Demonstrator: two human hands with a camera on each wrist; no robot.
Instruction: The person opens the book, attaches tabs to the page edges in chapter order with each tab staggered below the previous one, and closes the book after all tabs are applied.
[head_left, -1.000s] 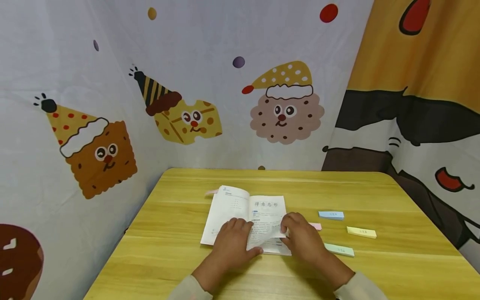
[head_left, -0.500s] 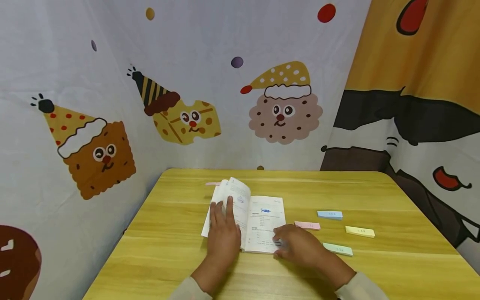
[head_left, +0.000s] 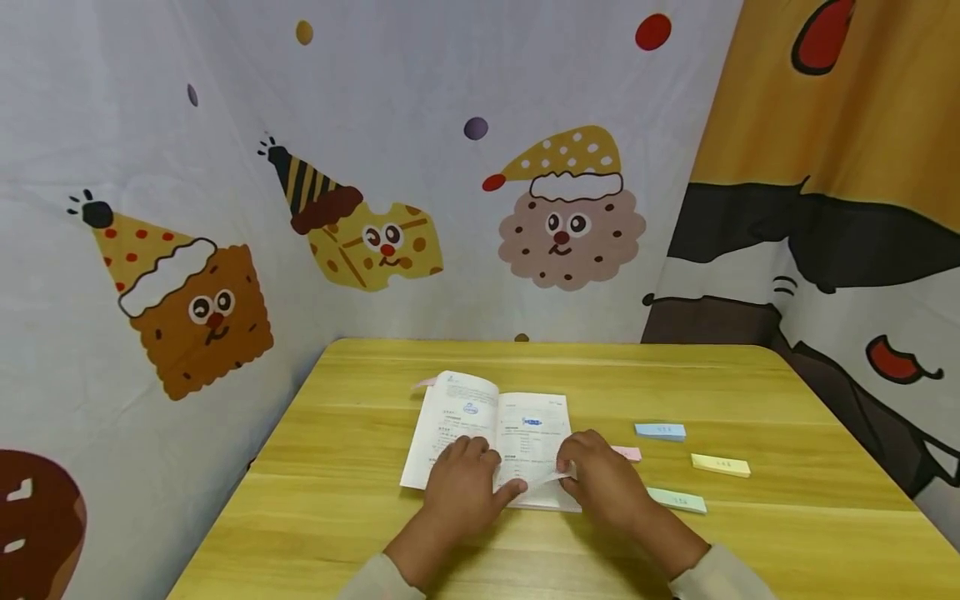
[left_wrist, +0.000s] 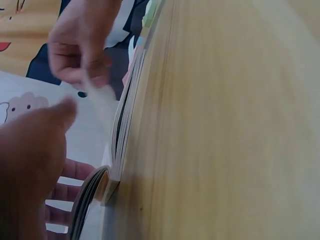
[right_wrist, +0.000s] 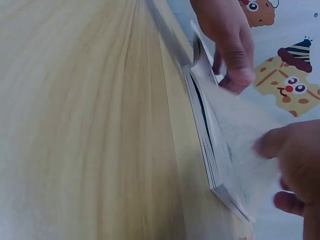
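An open book (head_left: 457, 421) with printed pages lies on the wooden table in the head view. My left hand (head_left: 461, 492) rests on the lower part of its left page, fingers extended and thumb out toward the spine. With thumb and fingers, my right hand (head_left: 606, 479) pinches the lower outer corner of the right page, which curls up off the pages below. In the right wrist view that raised page (right_wrist: 240, 117) slopes between the two hands. A pink slip (head_left: 424, 383) pokes out past the book's upper left edge.
To the right of the book lie small folded paper strips: blue (head_left: 660, 432), yellow (head_left: 720, 465), green (head_left: 677, 500), and a pink one (head_left: 628, 454) partly behind the right hand. A cartoon-printed curtain (head_left: 405, 67) hangs behind the table (head_left: 315, 533).
A page has gone over to the left side under my left hand, which has since come back down to the lower left page. My right hand has lifted another page corner.
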